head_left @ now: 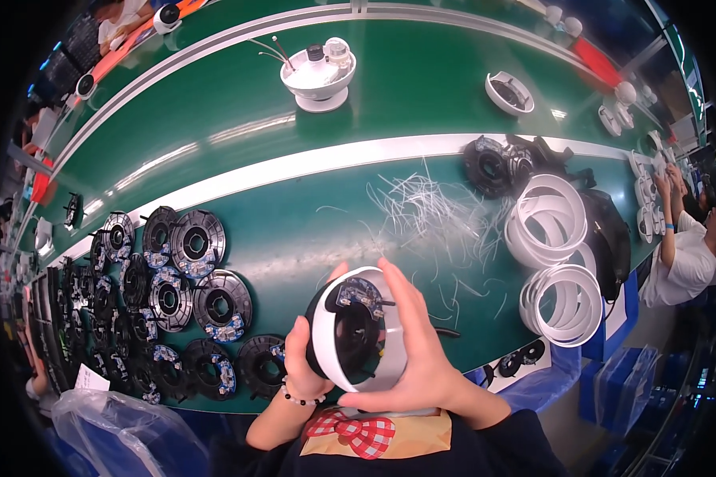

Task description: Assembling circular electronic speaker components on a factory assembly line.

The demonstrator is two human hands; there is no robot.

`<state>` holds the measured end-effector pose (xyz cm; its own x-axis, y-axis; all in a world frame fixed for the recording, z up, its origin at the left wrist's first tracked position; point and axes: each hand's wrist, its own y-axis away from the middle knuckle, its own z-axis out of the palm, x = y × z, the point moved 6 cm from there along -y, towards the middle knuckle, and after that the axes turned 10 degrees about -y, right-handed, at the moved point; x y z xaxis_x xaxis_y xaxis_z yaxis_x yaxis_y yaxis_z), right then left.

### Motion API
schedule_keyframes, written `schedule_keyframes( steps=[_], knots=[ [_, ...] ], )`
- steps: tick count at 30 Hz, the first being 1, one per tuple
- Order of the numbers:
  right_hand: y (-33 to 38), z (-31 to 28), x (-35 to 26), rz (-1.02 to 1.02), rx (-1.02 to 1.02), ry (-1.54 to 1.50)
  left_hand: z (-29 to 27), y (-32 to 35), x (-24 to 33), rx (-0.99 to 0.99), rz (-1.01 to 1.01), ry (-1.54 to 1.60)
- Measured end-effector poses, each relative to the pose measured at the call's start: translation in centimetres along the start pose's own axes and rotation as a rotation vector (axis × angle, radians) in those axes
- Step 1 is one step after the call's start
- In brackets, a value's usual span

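Observation:
Above the near edge of the green table, I hold a round white housing between both hands, its open side turned up and partly toward me. Inside it sits a black disc with a small blue circuit board at its upper edge. My left hand, with a beaded bracelet at the wrist, grips the left side. My right hand wraps the right side, its thumb along the bottom rim and fingers stretched up along the wall. Part of the left hand's fingers is hidden behind the housing.
Many black discs with circuit boards cover the table's left. Thin clear strips lie scattered beyond my hands. White rings are stacked at right, near black parts. Farther back stand a white bowl and a white shell. Other people work at right.

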<state>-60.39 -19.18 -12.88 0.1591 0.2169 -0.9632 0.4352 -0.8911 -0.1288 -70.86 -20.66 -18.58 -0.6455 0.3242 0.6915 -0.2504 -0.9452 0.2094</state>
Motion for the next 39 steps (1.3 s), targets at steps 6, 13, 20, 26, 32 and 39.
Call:
schedule_keyframes(
  steps=[6, 13, 20, 26, 32, 39],
  knots=[
    [0.0, 0.7, -0.1, -0.016, 0.030, 0.139, -0.2, -0.1, -0.7, 0.108, -0.004, 0.096],
    [-0.4, 1.0, -0.7, -0.013, 0.110, 0.343, 0.3, -0.3, -0.8, -0.024, -0.051, 0.093],
    [-0.5, 0.8, -1.2, -0.089, 0.089, 0.396, -0.2, 0.1, -1.4, -0.035, -0.144, 0.122],
    [-0.7, 0.9, -1.4, -0.164, 0.026, 0.393, -0.5, 0.0, -1.5, -0.052, -0.210, 0.337],
    [-0.7, 0.7, -1.2, -0.212, -0.012, 0.379, -0.7, -0.3, -1.5, 0.019, -0.259, 0.258],
    [-0.3, 0.6, -1.7, -0.314, -0.065, 0.382, -1.0, -0.4, -1.6, 0.038, -0.325, 0.206]
  ],
)
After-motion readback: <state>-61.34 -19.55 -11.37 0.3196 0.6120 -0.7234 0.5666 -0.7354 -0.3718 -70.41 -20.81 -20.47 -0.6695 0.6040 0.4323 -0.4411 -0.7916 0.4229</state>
